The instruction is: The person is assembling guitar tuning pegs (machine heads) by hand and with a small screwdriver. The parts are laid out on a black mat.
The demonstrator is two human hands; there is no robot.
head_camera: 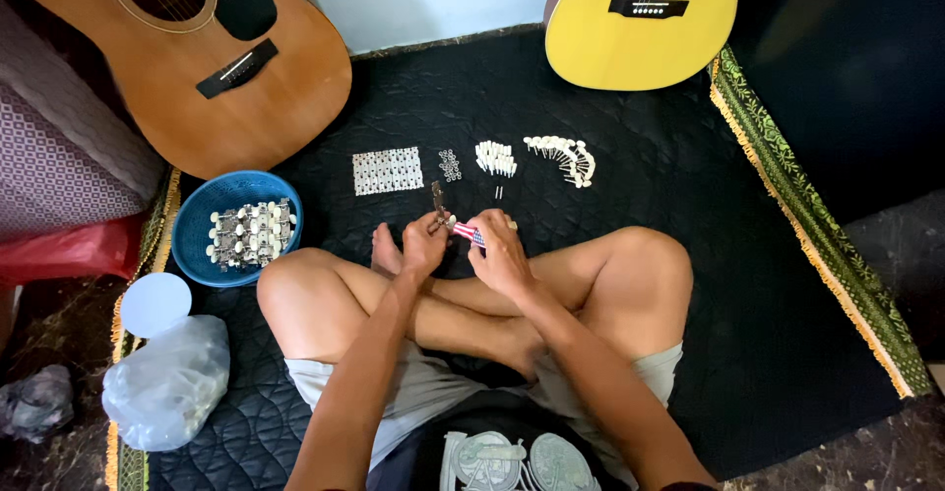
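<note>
Seated cross-legged on black quilted mat, hands meeting just above the crossed shins. Left hand pinching a small metal tuning-machine part, dark and slender, standing upright out of the fingers. Right hand clamped round a short screwdriver with red, white and blue striped handle, tip toward the metal part. Far of the hands, laid in a row on the mat: pale perforated sheet, cluster of tiny grey screws, bundle of white pegs, fan of cream knobs. Left: round blue plastic basket holding chrome tuners with cream buttons. Far left, brown glossy acoustic guitar; far right, yellow one. Near left, crumpled clear bag.
</note>
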